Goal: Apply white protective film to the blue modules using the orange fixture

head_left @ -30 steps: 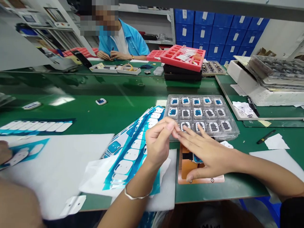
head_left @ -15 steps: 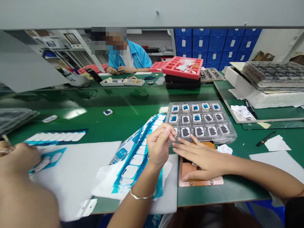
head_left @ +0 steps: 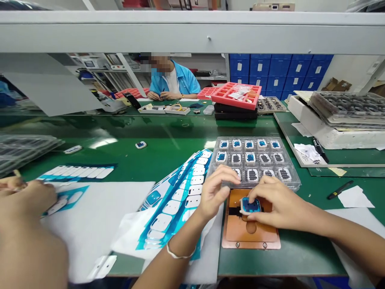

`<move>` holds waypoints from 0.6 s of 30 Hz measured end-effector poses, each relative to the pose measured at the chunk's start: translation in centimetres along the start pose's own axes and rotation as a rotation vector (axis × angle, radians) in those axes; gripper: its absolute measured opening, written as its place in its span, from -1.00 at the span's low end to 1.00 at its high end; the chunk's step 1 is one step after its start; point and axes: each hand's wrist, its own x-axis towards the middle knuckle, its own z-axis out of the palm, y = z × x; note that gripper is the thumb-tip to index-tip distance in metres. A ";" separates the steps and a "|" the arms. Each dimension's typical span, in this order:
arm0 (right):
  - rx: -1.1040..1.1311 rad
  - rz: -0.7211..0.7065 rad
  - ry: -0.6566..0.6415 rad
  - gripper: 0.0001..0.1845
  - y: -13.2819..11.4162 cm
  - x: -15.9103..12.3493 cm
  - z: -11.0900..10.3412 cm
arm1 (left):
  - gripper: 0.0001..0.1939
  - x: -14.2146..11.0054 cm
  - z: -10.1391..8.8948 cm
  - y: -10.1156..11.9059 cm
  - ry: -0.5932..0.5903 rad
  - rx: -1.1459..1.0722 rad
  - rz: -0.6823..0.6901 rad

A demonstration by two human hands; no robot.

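Observation:
A small white part with a blue square face sits on an orange fixture plate near the bench's front edge. My right hand curls round that part, thumb and fingers on its right side. My left hand is pinched at the plate's upper left corner, just left of the part; what its fingertips hold is too small to name. Behind both hands lies a clear blister tray of similar parts, some blue-faced, some dark. Sheets of blue and white stickers fan out to the left of my left hand.
Another person's arm and hand work on a sticker strip at the left. A person in a blue shirt sits across the green bench. A red tray, stacked clear trays, a marker and a loose part lie around.
The camera tilted up. My right hand went from lying flat over the fixture to gripping the blue-faced part on it. My left hand dropped from near the tray to the plate's corner.

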 end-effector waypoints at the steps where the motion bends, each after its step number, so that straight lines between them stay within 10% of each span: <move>1: 0.162 0.009 0.024 -0.83 0.0 0.0 -0.3 | -0.59 0.0 0.1 0.0 -0.033 0.013 0.044; 7: 1.210 0.191 -0.006 -0.68 0.1 -0.1 0.2 | -0.18 -0.4 1.1 0.2 -0.049 0.097 0.158; 18: 1.349 0.234 -0.051 -0.65 0.0 0.0 1.5 | -0.28 -0.7 1.7 1.4 -0.008 0.138 0.222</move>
